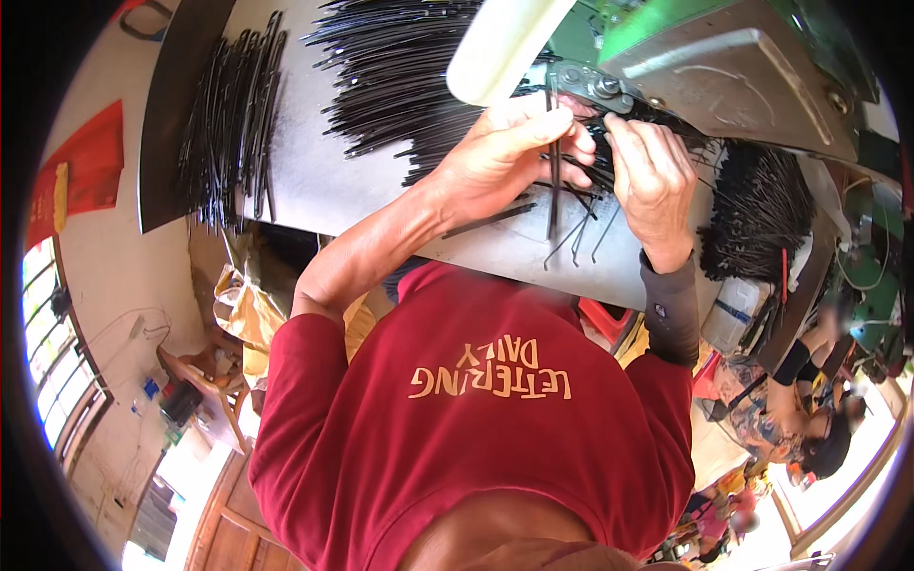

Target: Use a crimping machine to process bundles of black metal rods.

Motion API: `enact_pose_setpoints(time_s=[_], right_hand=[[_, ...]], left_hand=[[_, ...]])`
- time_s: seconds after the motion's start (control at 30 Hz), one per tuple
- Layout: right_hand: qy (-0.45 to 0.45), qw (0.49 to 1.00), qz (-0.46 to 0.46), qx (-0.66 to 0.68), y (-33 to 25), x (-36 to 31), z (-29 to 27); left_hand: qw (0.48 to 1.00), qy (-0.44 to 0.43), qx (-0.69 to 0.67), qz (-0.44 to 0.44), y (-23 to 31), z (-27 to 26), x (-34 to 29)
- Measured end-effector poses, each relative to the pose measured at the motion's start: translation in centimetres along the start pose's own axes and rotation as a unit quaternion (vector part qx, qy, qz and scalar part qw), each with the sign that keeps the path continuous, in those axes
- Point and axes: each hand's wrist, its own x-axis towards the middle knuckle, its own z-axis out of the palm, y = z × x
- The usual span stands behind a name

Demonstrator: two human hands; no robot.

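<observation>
My left hand [509, 157] is closed on a thin black rod [554, 195] that looks like an umbrella rib. The rod stands nearly upright in the picture between thumb and fingers. My right hand [655, 171] is beside it, its fingers pinched together near the metal fitting [605, 88] of a green machine. What those fingertips hold is too small to make out. Below the hands, several thin bent wires [579, 236] reach toward the table's near edge. A large heap of black rods [395, 81] lies left of and beyond my left hand.
A bundle of black rods [233, 124] lies at the left of the grey table [300, 181]. Another dark pile [757, 209] sits at the right. A white tube-shaped lamp [509, 48] and a metal guard [738, 81] overhang the work. A person [785, 409] is at the far right.
</observation>
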Motion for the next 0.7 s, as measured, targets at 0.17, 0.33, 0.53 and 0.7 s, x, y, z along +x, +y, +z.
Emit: enact_pose_setpoints(time_s=[0.17,0.33,0.53,0.7], right_hand=[[0.041,0.979,0.142,0.143,-1.6,0.6,1.6],[0.047,0.789,0.404,0.461,-2.4,0.3,2.2],[0.041,0.761,0.435,0.480,-1.8,0.2,2.7],[0.022,0.769,0.391,0.505,-2.0,-0.1,2.2]], left_hand=[[0.997,0.077,0.007,-0.019,-0.1,-0.1,1.0],[0.993,0.118,0.011,-0.011,-1.4,-0.5,2.3],[0.991,0.130,0.023,-0.005,-1.5,-0.6,2.7],[0.966,0.150,0.203,0.056,-0.7,-0.4,3.4]])
